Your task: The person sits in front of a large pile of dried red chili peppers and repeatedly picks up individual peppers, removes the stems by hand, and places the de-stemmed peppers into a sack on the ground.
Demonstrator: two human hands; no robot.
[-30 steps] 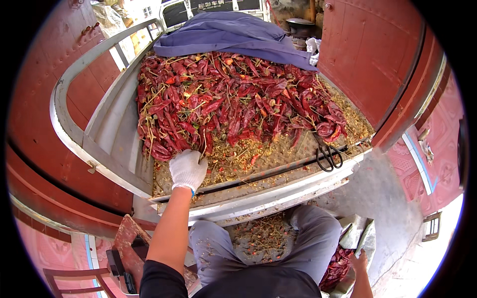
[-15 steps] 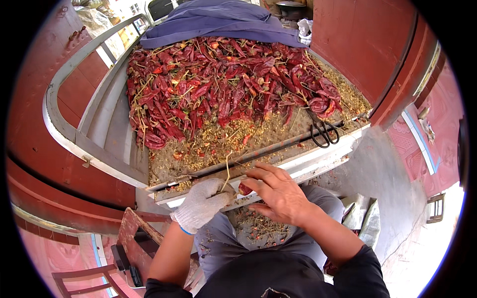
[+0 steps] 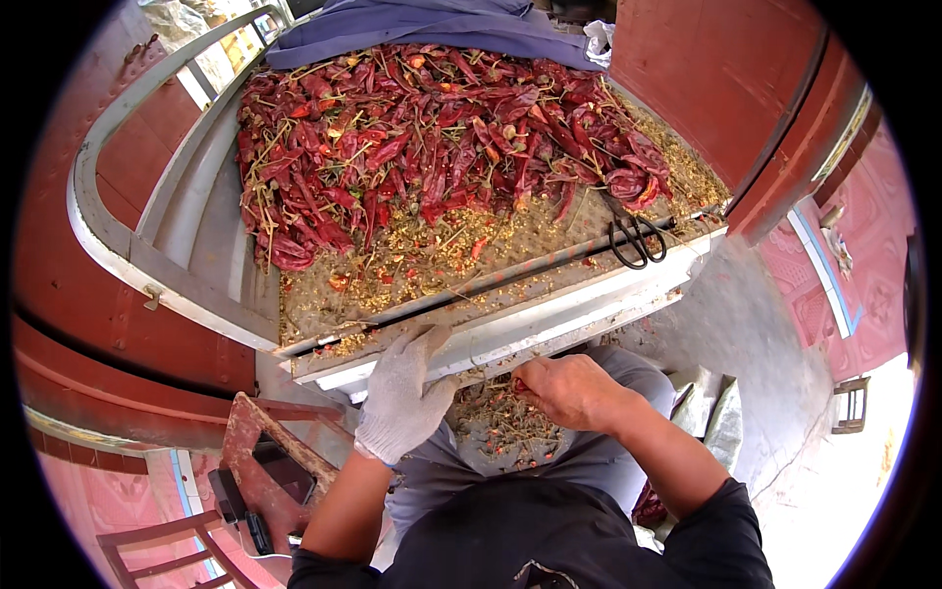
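My left hand [image 3: 402, 398], in a white knit glove, is at the near edge of the truck bed [image 3: 530, 314]. Its fingers are stretched out with the thumb apart, and nothing shows in it. My bare right hand [image 3: 574, 393] is closed in front of the bed, over my lap. A bit of red dried chili pepper [image 3: 519, 386] shows at its fingertips; the rest is hidden by the fingers. Farther back on the bed lies a wide heap of dried red chili peppers [image 3: 412, 147], many with stems.
Black-handled scissors [image 3: 638, 243] lie at the bed's right front edge. Loose seeds [image 3: 432, 240] cover the bed before the heap. A blue cloth [image 3: 422, 37] covers the back. Stems and scraps [image 3: 510, 432] lie below, between my legs. A sack [image 3: 721, 422] stands at right.
My left hand has opened, and the stem it held is gone from it. My right hand has closed around the chili pepper and moved down slightly. The view has shifted a little.
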